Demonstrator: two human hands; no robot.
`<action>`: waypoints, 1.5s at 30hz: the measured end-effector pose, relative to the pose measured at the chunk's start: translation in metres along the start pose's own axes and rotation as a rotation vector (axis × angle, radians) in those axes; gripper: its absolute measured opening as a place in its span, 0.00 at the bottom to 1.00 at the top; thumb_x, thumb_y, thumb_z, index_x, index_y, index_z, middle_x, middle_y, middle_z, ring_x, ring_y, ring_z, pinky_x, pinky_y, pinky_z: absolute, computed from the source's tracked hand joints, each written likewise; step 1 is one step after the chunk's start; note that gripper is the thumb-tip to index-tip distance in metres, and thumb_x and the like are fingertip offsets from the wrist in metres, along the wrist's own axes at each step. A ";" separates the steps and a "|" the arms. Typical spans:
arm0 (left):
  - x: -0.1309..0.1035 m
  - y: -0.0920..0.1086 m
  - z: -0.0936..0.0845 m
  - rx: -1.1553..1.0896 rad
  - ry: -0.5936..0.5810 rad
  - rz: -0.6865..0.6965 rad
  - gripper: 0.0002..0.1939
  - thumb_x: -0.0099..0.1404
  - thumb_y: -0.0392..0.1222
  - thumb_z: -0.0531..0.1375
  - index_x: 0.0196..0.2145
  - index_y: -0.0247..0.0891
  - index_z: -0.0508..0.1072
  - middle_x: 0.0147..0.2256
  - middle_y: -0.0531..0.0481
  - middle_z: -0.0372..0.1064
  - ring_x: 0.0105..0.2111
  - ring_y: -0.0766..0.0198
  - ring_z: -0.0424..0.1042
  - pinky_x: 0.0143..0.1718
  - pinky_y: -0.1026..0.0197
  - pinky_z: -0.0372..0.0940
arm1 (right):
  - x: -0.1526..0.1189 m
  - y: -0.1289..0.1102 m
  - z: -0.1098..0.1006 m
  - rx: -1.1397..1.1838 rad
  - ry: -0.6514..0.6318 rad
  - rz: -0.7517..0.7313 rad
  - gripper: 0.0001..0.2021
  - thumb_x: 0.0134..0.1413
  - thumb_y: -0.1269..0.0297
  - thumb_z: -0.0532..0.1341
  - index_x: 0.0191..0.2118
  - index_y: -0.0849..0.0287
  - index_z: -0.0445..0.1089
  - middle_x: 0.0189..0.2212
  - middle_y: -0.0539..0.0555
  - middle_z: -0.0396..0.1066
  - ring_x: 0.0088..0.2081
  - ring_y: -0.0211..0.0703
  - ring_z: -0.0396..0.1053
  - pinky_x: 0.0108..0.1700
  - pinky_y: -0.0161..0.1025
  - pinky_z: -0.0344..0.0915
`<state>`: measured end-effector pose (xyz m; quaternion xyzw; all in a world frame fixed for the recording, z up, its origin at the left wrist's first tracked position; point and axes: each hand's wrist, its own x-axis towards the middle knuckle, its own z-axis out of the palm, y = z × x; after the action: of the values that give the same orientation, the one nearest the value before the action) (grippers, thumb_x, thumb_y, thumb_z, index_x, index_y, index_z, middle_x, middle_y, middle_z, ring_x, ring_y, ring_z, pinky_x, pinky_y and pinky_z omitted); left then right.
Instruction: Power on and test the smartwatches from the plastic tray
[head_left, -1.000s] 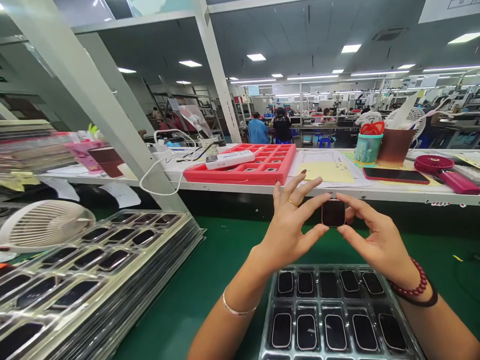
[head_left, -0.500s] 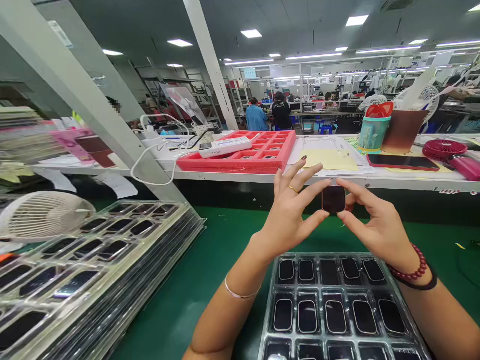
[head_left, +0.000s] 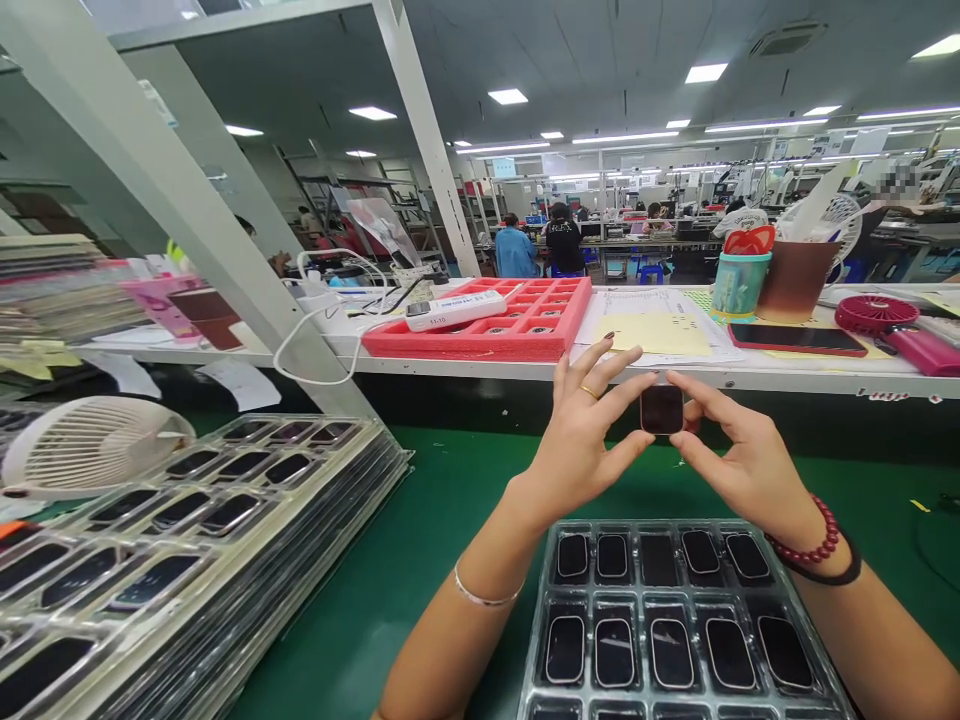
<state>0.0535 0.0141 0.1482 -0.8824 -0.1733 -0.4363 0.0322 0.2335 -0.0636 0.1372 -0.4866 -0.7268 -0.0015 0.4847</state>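
Observation:
Between my two hands is a small black watch face [head_left: 662, 410] with rounded corners and a thin coppery rim, held upright above the bench. My left hand [head_left: 581, 425] pinches its left side between thumb and forefinger, the other fingers spread upward. On its right side, my right hand [head_left: 739, 440] grips it with thumb and fingertips. Below them lies a clear plastic tray [head_left: 534, 610] with rows of similar dark watch faces in pockets. One pocket [head_left: 658, 558] in the back row shows no bright-rimmed face.
At left stands a tall stack of clear trays [head_left: 330, 540] with more watch faces, beside a white fan [head_left: 90, 445]. A shelf [head_left: 465, 372] ahead carries a red foam tray [head_left: 555, 340], papers, a phone [head_left: 796, 340], cups and a pink fan [head_left: 877, 315]. Other people sit far back.
The head view has tilted slightly up, so the shelf and bench sit lower in the picture. Both hands keep the same pinch on the watch face.

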 end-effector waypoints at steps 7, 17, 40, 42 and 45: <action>0.000 0.003 -0.002 -0.001 -0.008 -0.014 0.22 0.60 0.43 0.59 0.53 0.42 0.65 0.58 0.42 0.57 0.62 0.50 0.46 0.60 0.40 0.40 | -0.001 -0.001 0.000 -0.016 0.012 -0.029 0.23 0.56 0.66 0.56 0.59 0.56 0.59 0.28 0.49 0.66 0.32 0.41 0.65 0.43 0.42 0.65; 0.000 0.007 -0.007 -0.032 0.020 0.023 0.22 0.60 0.42 0.58 0.53 0.41 0.64 0.57 0.41 0.59 0.61 0.51 0.48 0.60 0.42 0.41 | -0.004 -0.006 -0.001 -0.018 0.053 -0.083 0.24 0.56 0.67 0.57 0.59 0.55 0.59 0.29 0.50 0.67 0.32 0.41 0.66 0.40 0.39 0.65; -0.002 0.017 -0.016 -0.071 0.097 0.121 0.23 0.60 0.41 0.59 0.53 0.42 0.63 0.55 0.42 0.62 0.61 0.50 0.50 0.60 0.41 0.44 | -0.010 -0.019 -0.006 0.015 0.069 -0.134 0.24 0.56 0.70 0.57 0.59 0.52 0.58 0.40 0.55 0.70 0.35 0.43 0.67 0.40 0.42 0.67; -0.002 0.018 -0.017 -0.082 0.104 0.132 0.24 0.60 0.41 0.59 0.54 0.42 0.62 0.55 0.42 0.62 0.61 0.50 0.50 0.60 0.41 0.45 | -0.011 -0.022 -0.007 0.017 0.072 -0.151 0.25 0.56 0.71 0.57 0.59 0.52 0.57 0.41 0.55 0.70 0.35 0.43 0.67 0.40 0.43 0.67; -0.003 0.018 -0.018 -0.084 0.105 0.139 0.25 0.59 0.41 0.59 0.54 0.42 0.62 0.55 0.42 0.62 0.61 0.50 0.50 0.60 0.41 0.45 | -0.011 -0.023 -0.007 0.024 0.082 -0.168 0.25 0.55 0.71 0.57 0.59 0.52 0.58 0.41 0.55 0.70 0.35 0.43 0.66 0.40 0.43 0.67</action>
<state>0.0445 -0.0078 0.1585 -0.8687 -0.0910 -0.4856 0.0343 0.2227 -0.0872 0.1437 -0.4176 -0.7445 -0.0533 0.5181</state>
